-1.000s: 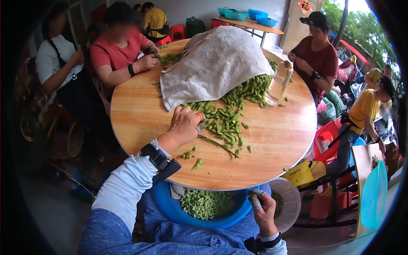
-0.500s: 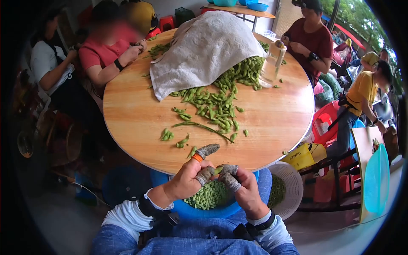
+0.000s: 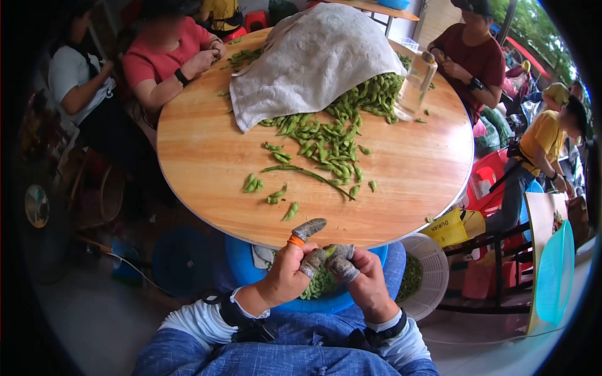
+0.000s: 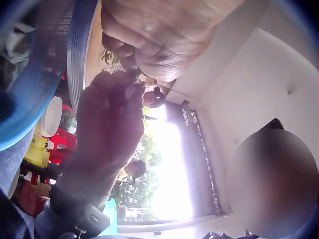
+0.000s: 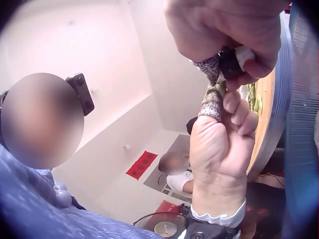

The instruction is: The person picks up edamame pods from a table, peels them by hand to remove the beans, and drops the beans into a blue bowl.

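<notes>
Above the blue basin (image 3: 241,258), my left hand (image 3: 282,269) and right hand (image 3: 371,282) meet at a green edamame pod (image 3: 330,250). Grey cloth covers wrap the thumb and forefinger of each hand. The left hand pinches one end of the pod, its forefinger sticking out straight with an orange band (image 3: 295,240) at its base. The right thumb and forefinger pinch the other end. In the right wrist view the pod (image 5: 221,88) shows between the covered fingertips, partly hidden. Shelled green beans (image 3: 320,285) lie in the basin below.
On the round wooden table (image 3: 207,163), loose pods (image 3: 320,147) spill from under a grey towel (image 3: 313,62). A long stem (image 3: 307,172) and a clear bottle (image 3: 415,91) are there too. A white basket (image 3: 433,269) stands right of the basin. Several people sit or stand around.
The left hand has come back from the pods on the table to the right hand over the basin. Both hands now hold a pod there.
</notes>
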`<action>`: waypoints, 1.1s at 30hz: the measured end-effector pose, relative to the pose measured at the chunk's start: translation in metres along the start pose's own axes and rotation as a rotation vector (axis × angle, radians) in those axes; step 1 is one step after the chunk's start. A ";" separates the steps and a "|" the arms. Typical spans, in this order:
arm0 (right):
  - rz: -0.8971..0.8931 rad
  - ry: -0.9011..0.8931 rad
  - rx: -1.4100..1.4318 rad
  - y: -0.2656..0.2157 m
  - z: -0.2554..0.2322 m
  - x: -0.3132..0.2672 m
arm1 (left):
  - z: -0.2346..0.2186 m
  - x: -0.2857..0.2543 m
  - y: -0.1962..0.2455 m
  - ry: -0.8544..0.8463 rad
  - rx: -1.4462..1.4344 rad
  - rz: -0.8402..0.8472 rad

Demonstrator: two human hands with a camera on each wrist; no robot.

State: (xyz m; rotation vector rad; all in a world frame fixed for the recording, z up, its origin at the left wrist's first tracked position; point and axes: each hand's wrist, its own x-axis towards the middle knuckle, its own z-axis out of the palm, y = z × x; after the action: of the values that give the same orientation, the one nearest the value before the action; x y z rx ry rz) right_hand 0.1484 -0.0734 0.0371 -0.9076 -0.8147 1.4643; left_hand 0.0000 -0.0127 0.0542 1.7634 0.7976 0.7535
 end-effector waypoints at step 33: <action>0.020 -0.058 0.121 0.018 -0.010 -0.002 | -0.002 -0.007 -0.022 -0.155 -0.001 0.192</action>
State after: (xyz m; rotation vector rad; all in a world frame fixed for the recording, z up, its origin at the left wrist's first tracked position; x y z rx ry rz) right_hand 0.1488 -0.0767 0.0167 -0.7874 -0.7534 1.5465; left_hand -0.0097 -0.0111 0.0331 1.8902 0.5295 0.7311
